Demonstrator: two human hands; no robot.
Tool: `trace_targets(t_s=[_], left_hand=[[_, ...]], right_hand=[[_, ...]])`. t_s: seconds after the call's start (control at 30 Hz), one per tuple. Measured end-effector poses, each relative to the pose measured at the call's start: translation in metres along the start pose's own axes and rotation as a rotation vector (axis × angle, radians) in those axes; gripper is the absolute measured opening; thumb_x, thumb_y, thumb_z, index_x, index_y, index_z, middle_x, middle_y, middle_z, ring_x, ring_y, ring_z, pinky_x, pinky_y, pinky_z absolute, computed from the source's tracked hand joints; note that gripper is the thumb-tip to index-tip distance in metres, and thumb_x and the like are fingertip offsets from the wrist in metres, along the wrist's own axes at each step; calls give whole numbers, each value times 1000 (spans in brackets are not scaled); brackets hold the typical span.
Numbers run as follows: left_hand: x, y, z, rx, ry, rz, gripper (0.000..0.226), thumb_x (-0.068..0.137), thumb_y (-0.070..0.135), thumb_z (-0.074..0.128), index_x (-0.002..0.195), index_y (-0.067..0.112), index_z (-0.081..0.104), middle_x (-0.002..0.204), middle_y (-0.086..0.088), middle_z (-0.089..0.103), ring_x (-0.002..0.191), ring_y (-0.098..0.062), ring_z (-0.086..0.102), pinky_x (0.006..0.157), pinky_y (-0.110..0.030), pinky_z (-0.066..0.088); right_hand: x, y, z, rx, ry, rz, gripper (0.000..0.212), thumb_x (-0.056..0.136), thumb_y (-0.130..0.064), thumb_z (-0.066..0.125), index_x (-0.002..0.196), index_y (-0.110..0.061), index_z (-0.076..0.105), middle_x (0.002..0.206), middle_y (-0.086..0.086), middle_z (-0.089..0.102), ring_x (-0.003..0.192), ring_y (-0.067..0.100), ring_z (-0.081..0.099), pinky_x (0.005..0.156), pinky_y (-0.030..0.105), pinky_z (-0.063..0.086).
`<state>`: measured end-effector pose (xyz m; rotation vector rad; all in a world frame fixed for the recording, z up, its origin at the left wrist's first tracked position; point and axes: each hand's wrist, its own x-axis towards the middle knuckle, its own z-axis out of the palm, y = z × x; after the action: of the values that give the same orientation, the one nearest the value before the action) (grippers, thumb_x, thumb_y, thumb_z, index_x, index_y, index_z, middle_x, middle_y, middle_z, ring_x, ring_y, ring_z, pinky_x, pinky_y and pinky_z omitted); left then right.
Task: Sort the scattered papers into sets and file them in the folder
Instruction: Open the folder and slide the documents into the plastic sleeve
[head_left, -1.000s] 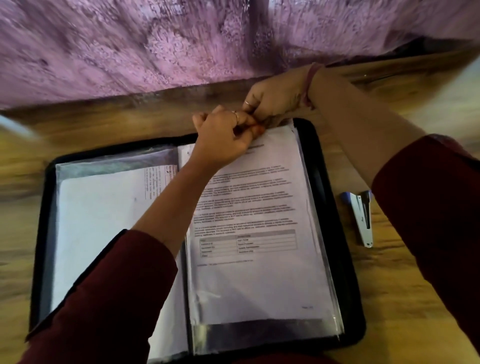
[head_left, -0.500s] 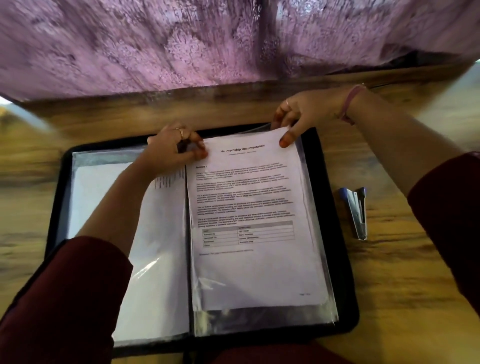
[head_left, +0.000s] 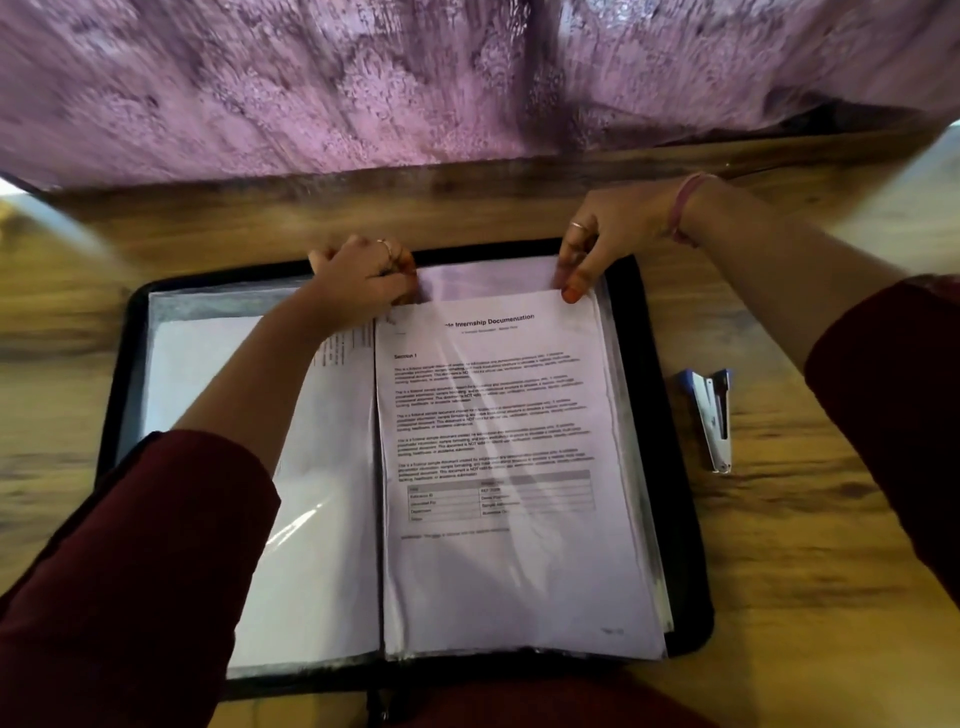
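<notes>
Folder lies open flat on the table, black zip edge all round, clear sleeves on both sides. Right side: printed sheet headed "Internship Documentation" sits in the top sleeve, whose clear mouth shows above the sheet's top edge. Sheet is square to the folder, text facing up, with a table block in its lower half. Left side: another sleeved page, mostly blank, with a strip of print near the spine.

Left hand at the sleeve's top-left corner by the spine, fingers curled and pinching the plastic there; ring on one finger. Right hand at the top-right corner, thumb pressed on the sheet's corner and fingers bent over the sleeve edge, gripping it. Ring and a pink wristband on that arm. Both arms in dark red sleeves.

Stapler lies on the table just right of the folder, apart from it. Purple patterned cloth hangs along the table's far edge, blurred.
</notes>
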<state>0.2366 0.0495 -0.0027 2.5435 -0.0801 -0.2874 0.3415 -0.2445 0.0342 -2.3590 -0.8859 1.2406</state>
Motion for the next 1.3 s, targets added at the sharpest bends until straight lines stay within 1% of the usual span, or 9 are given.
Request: trace_targets(t_s=[0.1, 0.23, 0.37, 0.5, 0.63, 0.67, 0.8, 0.97, 1.3], left_hand=[[7, 1, 3, 147, -12, 25, 32, 82, 52, 45, 84, 27, 66, 92, 6, 64, 108, -16, 45, 86, -36, 14], [5, 6, 8, 331, -39, -7, 28, 95, 49, 47, 99, 26, 63, 102, 0, 58, 119, -21, 36, 99, -44, 16], [-26, 34, 20, 623, 180, -16, 49, 93, 47, 48, 130, 14, 51, 129, -12, 50, 122, -31, 39, 102, -51, 21], [-93, 60, 44, 482, 156, -157, 94, 82, 70, 52, 153, 19, 18, 160, -12, 10, 146, -30, 13, 112, -57, 8], [-183, 62, 78, 487, -43, -308, 130, 54, 102, 15, 146, 23, -32, 153, -9, -39, 141, -35, -33, 109, -61, -16], [-204, 66, 89, 478, -51, -299, 131, 52, 103, 12, 147, 23, -30, 153, -11, -38, 140, -37, -33, 109, -63, -16], [-256, 97, 129, 404, -39, -180, 97, 78, 84, 25, 151, 19, 30, 158, -18, 19, 142, -48, 18, 111, -66, 16], [-262, 101, 151, 416, 14, -42, 81, 91, 71, 27, 155, 22, 20, 162, -10, 12, 147, -37, 15, 110, -58, 16], [-259, 94, 157, 514, -69, 56, 109, 70, 92, 28, 154, 24, 21, 162, -14, 10, 143, -51, 10, 97, -83, 13]], right_hand=[[3, 2, -1, -46, 9, 6, 37, 49, -64, 76, 82, -48, 75, 82, -31, 68, 78, -17, 57, 76, 15, 34], [6, 2, 1, -152, 32, 24, 24, 60, -52, 80, 81, -44, 74, 73, -33, 66, 75, -15, 56, 70, 13, 34], [2, -3, 5, -307, 128, 105, 24, 59, -60, 80, 71, -43, 68, 78, -23, 63, 79, 0, 54, 79, 32, 36], [-8, 5, 22, -74, 297, 73, 48, 59, -38, 89, 100, -27, 66, 87, -10, 65, 72, 2, 56, 72, 27, 47], [-28, 4, 38, 82, 447, 133, 59, 71, -16, 84, 123, -14, 56, 115, 10, 64, 85, 16, 60, 89, 35, 49], [-31, -2, 45, 17, 542, 165, 58, 76, -13, 79, 128, -11, 54, 125, 13, 58, 95, 21, 60, 94, 34, 45], [-58, -69, 126, 11, 1012, 55, 52, 93, -25, 59, 139, -5, 45, 139, 16, 47, 127, 29, 47, 107, 34, 34], [-94, -96, 270, -148, 861, 174, 70, 95, -63, 17, 155, -28, 2, 162, 4, -4, 149, 25, -3, 119, 48, 9], [-104, -75, 296, -205, 880, 353, 70, 93, -54, 16, 153, -19, 16, 160, 3, 14, 148, 25, 13, 118, 46, 12]])
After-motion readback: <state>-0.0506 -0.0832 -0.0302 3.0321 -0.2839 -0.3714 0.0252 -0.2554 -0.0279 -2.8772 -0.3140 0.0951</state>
